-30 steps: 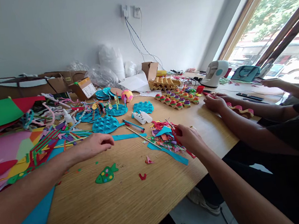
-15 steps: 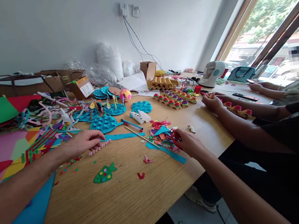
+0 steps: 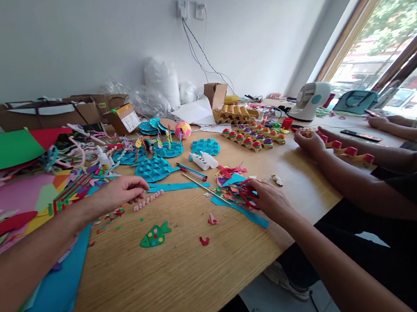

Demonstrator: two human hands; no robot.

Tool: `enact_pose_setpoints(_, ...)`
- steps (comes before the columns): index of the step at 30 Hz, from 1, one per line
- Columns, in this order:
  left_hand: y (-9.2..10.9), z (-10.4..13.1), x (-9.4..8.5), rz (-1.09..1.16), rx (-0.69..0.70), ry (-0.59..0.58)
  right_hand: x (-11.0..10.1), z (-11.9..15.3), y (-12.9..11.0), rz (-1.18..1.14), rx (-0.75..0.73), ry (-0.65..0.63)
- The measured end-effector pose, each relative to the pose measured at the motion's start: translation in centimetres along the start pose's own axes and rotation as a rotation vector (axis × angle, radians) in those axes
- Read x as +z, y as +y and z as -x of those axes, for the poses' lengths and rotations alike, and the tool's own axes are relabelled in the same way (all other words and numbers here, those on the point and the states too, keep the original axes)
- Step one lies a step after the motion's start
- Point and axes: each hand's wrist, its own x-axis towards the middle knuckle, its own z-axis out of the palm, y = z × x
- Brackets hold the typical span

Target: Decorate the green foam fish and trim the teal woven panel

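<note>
My left hand (image 3: 131, 188) hovers over the table at the left, its fingers loosely curled and apart. Just beside its fingertips lies a twisted pink pipe cleaner (image 3: 148, 200). My right hand (image 3: 269, 196) is closed around red-handled scissors (image 3: 250, 202). Their blades are lost among a heap of coloured paper scraps (image 3: 230, 176). A flat green fish with coloured dots (image 3: 155, 236) lies in front of me, with a small red scrap (image 3: 204, 241) and a pink scrap (image 3: 212, 219) to its right. Blue strips (image 3: 177, 185) and a thin wooden stick (image 3: 207, 188) lie between my hands.
White glue bottles (image 3: 204, 160), pencils (image 3: 192, 171) and blue-painted egg-carton pieces (image 3: 155, 169) sit farther back. Painted egg cartons (image 3: 255, 137) stand right of them. A co-worker's hands (image 3: 311, 143) hold a painted carton strip (image 3: 350, 151) at the right. Coloured sheets (image 3: 62, 280) cover the left edge.
The view has swung slightly left, so the scene sits farther right. My left hand has drawn back a little from the pink pipe cleaner. My right hand stays at the scissors.
</note>
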Motion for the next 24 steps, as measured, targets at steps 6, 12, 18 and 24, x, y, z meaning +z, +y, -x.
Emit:
enact_pose_setpoints(6,-0.4,0.7,-2.2,0.096,-0.05,0.09,0.3,-0.6,0.4,-0.011,0.006,0.048)
enact_pose_setpoints(12,-1.7,1.3,-4.2,0.154,-0.024,0.214,0.3,-0.7,0.4,-0.004,-0.053,-0.039)
enact_pose_setpoints(18,-2.7,1.6,-4.2,0.178,-0.066,0.23,0.9,-1.0,0.6,0.044,-0.083,-0.034)
enact_pose_setpoints(24,-2.3,1.7,-3.6,0.229,-0.163,0.251,0.0,-1.0,1.1,-0.035,-0.009,0.022)
